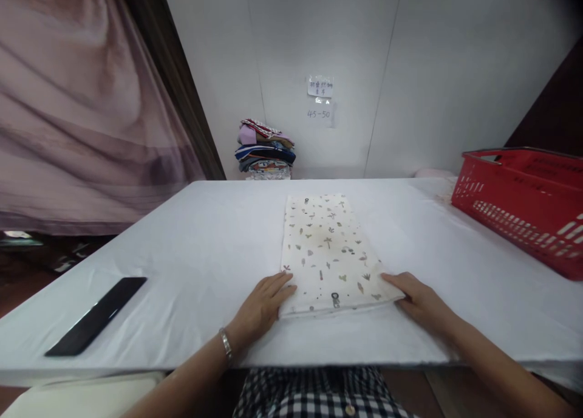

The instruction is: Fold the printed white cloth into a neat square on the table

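The right grip [419,299] pinches the near right corner of the folded, rectangular white printed cloth [328,248]; the left grip [260,304] touches its near left edge, pinch unclear. On the white fabric-covered counter [204,242], uneven pulling could skew its layers.

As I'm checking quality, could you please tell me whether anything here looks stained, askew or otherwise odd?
The folded printed cloth has a faint yellowish tinge around its middle, unlike its whiter edges; I cannot tell whether it is a stain or light.
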A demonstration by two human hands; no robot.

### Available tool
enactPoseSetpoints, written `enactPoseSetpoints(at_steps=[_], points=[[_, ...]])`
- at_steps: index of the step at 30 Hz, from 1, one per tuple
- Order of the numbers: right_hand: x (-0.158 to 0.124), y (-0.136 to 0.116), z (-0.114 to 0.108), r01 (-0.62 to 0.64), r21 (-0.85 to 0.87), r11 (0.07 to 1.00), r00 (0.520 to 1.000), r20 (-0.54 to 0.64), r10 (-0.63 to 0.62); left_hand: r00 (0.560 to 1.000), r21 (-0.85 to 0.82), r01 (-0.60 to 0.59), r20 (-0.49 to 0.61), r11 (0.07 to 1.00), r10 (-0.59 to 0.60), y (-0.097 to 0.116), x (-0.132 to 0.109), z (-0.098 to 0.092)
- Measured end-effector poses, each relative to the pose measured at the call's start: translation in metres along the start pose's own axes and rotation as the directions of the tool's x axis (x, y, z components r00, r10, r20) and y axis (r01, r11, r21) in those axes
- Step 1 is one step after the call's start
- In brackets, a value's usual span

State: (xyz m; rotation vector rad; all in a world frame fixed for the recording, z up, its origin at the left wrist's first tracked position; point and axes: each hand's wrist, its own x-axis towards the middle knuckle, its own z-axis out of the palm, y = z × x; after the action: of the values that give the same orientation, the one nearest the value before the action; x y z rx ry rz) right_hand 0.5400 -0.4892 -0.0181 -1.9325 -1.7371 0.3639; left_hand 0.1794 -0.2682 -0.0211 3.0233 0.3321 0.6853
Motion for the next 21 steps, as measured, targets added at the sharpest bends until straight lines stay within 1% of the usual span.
enactPoseSetpoints(at_steps=[2, 6, 9, 11, 13, 16, 19, 21], points=[[0.000, 0.000, 0.002, 0.016, -0.038, 0.999, 1.000, -0.015, -0.017, 1.000, -0.032, -0.008, 0.025, 0.999, 0.009, -0.004, 0.001, 0.002], [-0.002, 0.003, 0.005, 0.005, -0.063, 0.998, 0.999, -0.036, -0.007, 0.992, -0.095, 0.035, 0.124, 0.995, -0.023, -0.009, 0.001, 0.006], [-0.002, 0.007, 0.006, 0.003, -0.052, 0.999, 0.998, -0.062, -0.006, 0.990, -0.158, 0.070, 0.131, 0.985, -0.049, -0.011, 0.001, 0.007], [-0.003, 0.009, 0.005, 0.023, -0.061, 0.998, 0.994, -0.102, -0.030, 0.990, -0.202, 0.092, 0.127, 0.975, -0.067, -0.010, 0.000, 0.002], [-0.007, 0.006, 0.004, 0.081, -0.067, 0.995, 0.984, -0.152, -0.090, 0.987, -0.243, 0.105, 0.147, 0.964, -0.071, -0.008, -0.001, -0.009], [-0.017, -0.008, 0.002, 0.178, -0.004, 0.984, 0.969, -0.172, -0.176, 0.976, -0.307, 0.126, 0.208, 0.943, -0.063, -0.002, -0.006, -0.032], [-0.030, -0.029, 0.000, 0.203, 0.089, 0.975, 0.968, -0.171, -0.186, 0.963, -0.377, 0.190, 0.251, 0.906, -0.097, 0.007, -0.013, -0.056], [-0.035, -0.042, -0.002, 0.205, 0.135, 0.969, 0.964, -0.201, -0.176, 0.960, -0.448, 0.237, 0.243, 0.862, -0.138, 0.011, -0.016, -0.068]])
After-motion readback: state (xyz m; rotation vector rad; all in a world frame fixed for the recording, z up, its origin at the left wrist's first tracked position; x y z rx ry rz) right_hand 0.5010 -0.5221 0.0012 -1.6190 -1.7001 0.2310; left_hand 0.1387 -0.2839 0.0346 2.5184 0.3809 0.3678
